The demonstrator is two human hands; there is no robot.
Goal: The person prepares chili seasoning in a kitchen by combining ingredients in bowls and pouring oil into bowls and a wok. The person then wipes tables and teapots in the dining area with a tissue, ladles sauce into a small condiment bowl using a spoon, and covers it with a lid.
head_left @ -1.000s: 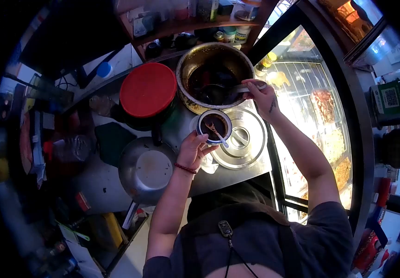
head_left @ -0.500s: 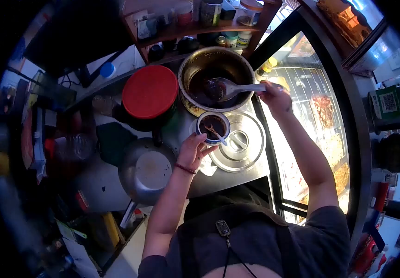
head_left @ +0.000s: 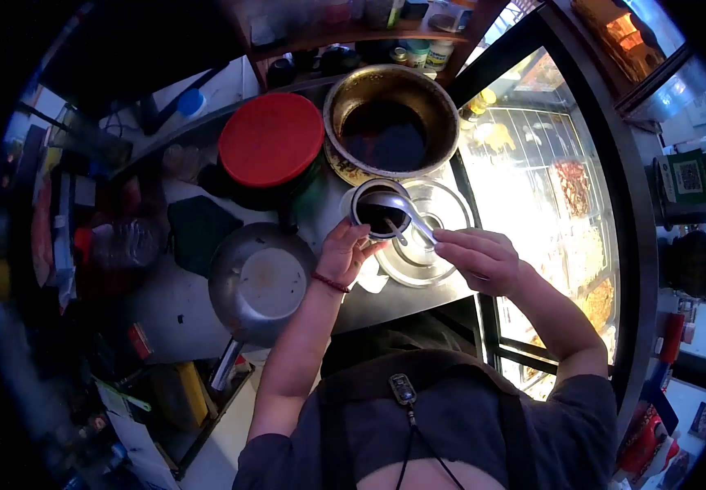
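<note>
My left hand [head_left: 346,251] grips a small bowl [head_left: 356,214] of dark liquid from its left side. A small pale spoon [head_left: 399,236] leans inside it, its handle over the rim. In my right hand [head_left: 481,260] is the handle of a metal ladle [head_left: 423,219], its head tipped over the bowl and partly covering the opening. Just beyond stands a big metal pot [head_left: 447,143] with dark liquid low inside. Under and behind the ladle, a round steel lid [head_left: 453,265] lies on the counter.
Left of the pot sits a container with a red lid [head_left: 271,140]. A frying pan [head_left: 270,282] rests nearer me, beside a dark green cloth [head_left: 199,233]. On the right is a lit glass display case [head_left: 525,188]; jars [head_left: 439,55] line the shelf behind.
My right hand has drawn the ladle out of the pot, toward me, and over the bowl. The left hand still holds the bowl in nearly the same place. The view has shifted slightly.
</note>
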